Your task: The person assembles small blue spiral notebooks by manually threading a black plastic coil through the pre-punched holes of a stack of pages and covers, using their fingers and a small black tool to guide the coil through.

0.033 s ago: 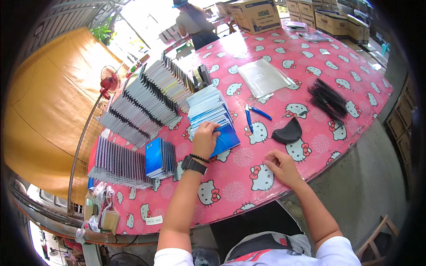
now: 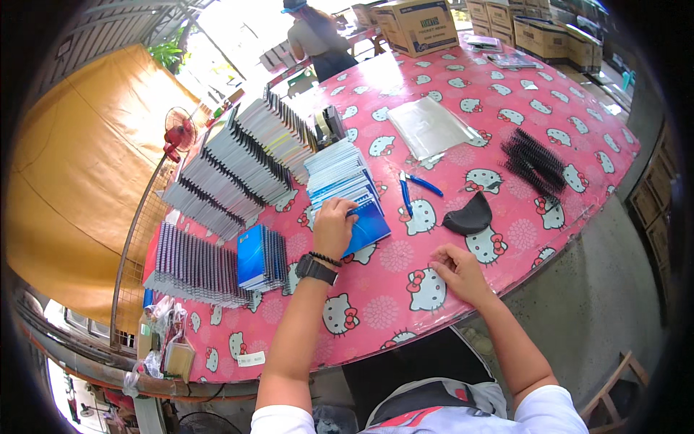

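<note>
- Blue glossy booklet (image 2: 369, 226), flat and rectangular, lies on the table's near-middle at the bottom end of a fanned row of like booklets (image 2: 340, 173) with white-and-blue covers.
- Left hand (image 2: 334, 226) rests on the booklet's left part, fingers curled down on the cover, thumb side at its top edge; whether it grips or only presses I cannot tell. Black watch and dark bead band on that wrist.
- Right hand (image 2: 457, 271) lies at 4 o'clock from the booklet, well apart, loosely curled with fingertips on the cloth, holding nothing I can see.
- Table cover (image 2: 405, 282): pink plastic sheet, shiny, printed with white cartoon cat heads and flower rounds.
- Two blue pens (image 2: 413, 189) just at 1 o'clock from the booklet, lying crossed-apart.
- Black soft pouch (image 2: 468, 215), half-moon shape, at 3 o'clock.
- Black comb-like binding strips (image 2: 535, 160) in a loose heap, at 2 o'clock, farther out.
- Clear plastic sleeves (image 2: 430, 126), flat stack, at 12 to 1 o'clock.
- Small upright pack of blue-covered books (image 2: 260, 257) at 9 o'clock; beside it a long ribbed row of grey-white stacks (image 2: 191, 267).
- More tilted stacks (image 2: 238, 159), grey with dark spines, at 10 to 11 o'clock.
- Brown cardboard boxes (image 2: 419, 25) at the far edge, 12 o'clock; one with a pale printed label on its face.
- Another person (image 2: 318, 36) stands beyond the table.
</note>
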